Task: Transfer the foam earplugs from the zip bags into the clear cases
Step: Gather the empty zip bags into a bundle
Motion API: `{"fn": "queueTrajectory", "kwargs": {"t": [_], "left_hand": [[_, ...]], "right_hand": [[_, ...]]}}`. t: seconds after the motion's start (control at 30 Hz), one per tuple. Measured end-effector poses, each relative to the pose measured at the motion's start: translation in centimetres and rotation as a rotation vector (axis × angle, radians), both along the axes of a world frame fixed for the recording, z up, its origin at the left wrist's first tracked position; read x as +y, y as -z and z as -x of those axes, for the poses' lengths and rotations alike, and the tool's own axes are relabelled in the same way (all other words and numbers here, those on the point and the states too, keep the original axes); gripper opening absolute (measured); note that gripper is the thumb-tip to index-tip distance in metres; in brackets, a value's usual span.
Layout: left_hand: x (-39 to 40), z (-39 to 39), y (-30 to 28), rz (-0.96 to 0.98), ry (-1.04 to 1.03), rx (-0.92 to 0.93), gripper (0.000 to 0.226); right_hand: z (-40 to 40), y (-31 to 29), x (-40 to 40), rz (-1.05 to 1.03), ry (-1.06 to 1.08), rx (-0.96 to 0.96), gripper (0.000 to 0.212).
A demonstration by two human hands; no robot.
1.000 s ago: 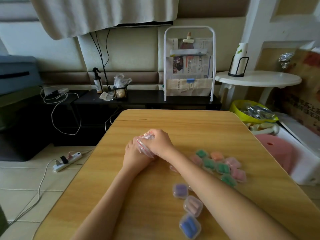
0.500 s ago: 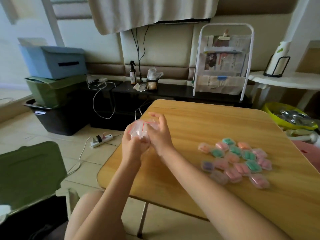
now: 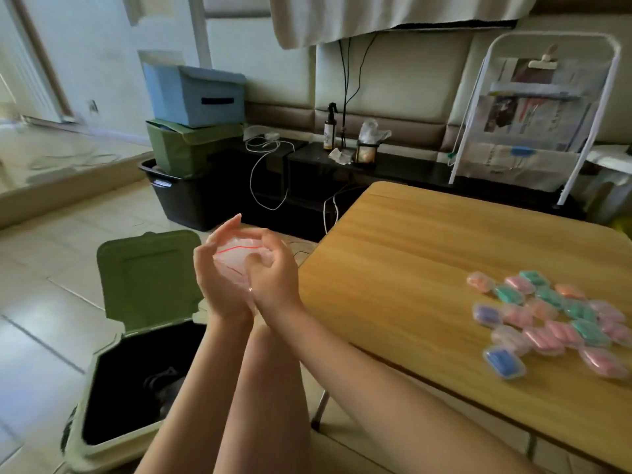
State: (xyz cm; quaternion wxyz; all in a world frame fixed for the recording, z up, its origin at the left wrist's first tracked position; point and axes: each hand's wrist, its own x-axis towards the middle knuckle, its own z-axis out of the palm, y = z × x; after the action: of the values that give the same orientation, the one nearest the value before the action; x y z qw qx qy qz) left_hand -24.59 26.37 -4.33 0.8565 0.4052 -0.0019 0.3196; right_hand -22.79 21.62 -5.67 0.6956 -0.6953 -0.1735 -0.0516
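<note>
A crumpled bunch of clear zip bags [image 3: 236, 260] with red seal lines sits between my two hands, off the table's left edge and above the floor. My left hand [image 3: 219, 278] cups the bags from the left with its fingers curved round them. My right hand [image 3: 272, 275] curls over them from the right. On the wooden table [image 3: 427, 254] at the right lies a cluster of several clear cases [image 3: 554, 319] holding pink, green, orange, purple and blue earplugs.
A green bin [image 3: 136, 336] with its lid up stands open on the floor, below and left of my hands. Stacked blue, green and black boxes [image 3: 191, 145] stand further back. A white magazine rack [image 3: 533, 124] stands behind the table.
My view has swung left. Both hands carried the bunched zip bags from over the table, past its left edge, to a spot near the open green bin.
</note>
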Motion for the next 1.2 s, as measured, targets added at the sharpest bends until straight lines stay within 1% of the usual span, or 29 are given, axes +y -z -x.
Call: {"fn": "queueTrajectory", "kwargs": {"t": [0.07, 0.1, 0.17, 0.27, 0.3, 0.33, 0.37, 0.4, 0.47, 0.57, 0.67, 0.73, 0.8, 0.87, 0.93, 0.97, 1.03, 1.2], "left_hand": [[1.8, 0.7, 1.2, -0.208, -0.259, 0.222, 0.023], [2.8, 1.0, 1.9, -0.266, -0.394, 0.306, 0.020], [5.1, 1.6, 3.2, -0.261, -0.566, 0.399, 0.021], [9.5, 2.4, 5.0, -0.193, -0.690, 0.541, 0.022], [11.0, 2.6, 5.7, -0.180, -0.718, 0.596, 0.021], [12.4, 2.9, 6.3, -0.168, -0.741, 0.650, 0.020], [13.7, 3.1, 7.1, -0.156, -0.758, 0.696, 0.020], [14.7, 3.4, 7.7, -0.145, -0.763, 0.729, 0.019], [16.3, 3.9, 8.9, -0.142, -0.752, 0.779, 0.019], [16.9, 3.8, 10.5, -0.216, -0.685, 0.859, 0.019], [17.1, 3.4, 12.4, -0.290, -0.547, 0.924, 0.026], [17.2, 3.1, 13.6, -0.314, -0.479, 0.970, 0.032], [17.2, 2.8, 14.4, -0.387, -0.450, 1.039, 0.036], [17.4, 2.6, 15.2, -0.417, -0.443, 1.044, 0.034], [17.8, 2.5, 16.2, -0.465, -0.454, 1.028, 0.029], [18.1, 2.6, 16.5, -0.520, -0.469, 1.027, 0.027], [18.7, 3.0, 17.0, -0.564, -0.495, 1.024, 0.021], [19.7, 3.7, 17.7, -0.551, -0.503, 1.051, 0.019]], "right_hand": [[0.6, 0.8, 2.1, -0.005, -0.032, 0.062, 0.031], [1.0, 1.2, 3.1, -0.026, -0.076, 0.112, 0.028], [1.9, 2.0, 4.9, -0.089, -0.198, 0.237, 0.023], [2.5, 3.4, 7.5, -0.143, -0.363, 0.504, 0.018], [2.6, 3.8, 8.4, -0.134, -0.434, 0.596, 0.021], [2.6, 4.1, 9.2, -0.099, -0.510, 0.656, 0.029], [2.5, 4.4, 9.9, -0.037, -0.572, 0.672, 0.032], [2.4, 4.8, 10.6, 0.027, -0.614, 0.658, 0.026], [2.2, 5.3, 11.8, 0.091, -0.644, 0.611, 0.013], [1.8, 6.5, 13.3, 0.105, -0.605, 0.632, 0.009], [1.2, 8.1, 14.6, 0.204, -0.491, 0.664, 0.014], [0.4, 9.0, 15.4, 0.271, -0.428, 0.630, 0.020], [-0.4, 9.6, 16.1, 0.383, -0.384, 0.587, 0.025], [-1.1, 10.1, 16.7, 0.509, -0.382, 0.543, 0.026], [-1.5, 10.4, 17.1, 0.625, -0.384, 0.497, 0.023], [-1.7, 10.7, 17.2, 0.650, -0.388, 0.481, 0.021], [-1.8, 11.3, 17.4, 0.665, -0.401, 0.482, 0.020], [-2.3, 12.7, 17.5, 0.715, -0.413, 0.545, 0.022]]}}
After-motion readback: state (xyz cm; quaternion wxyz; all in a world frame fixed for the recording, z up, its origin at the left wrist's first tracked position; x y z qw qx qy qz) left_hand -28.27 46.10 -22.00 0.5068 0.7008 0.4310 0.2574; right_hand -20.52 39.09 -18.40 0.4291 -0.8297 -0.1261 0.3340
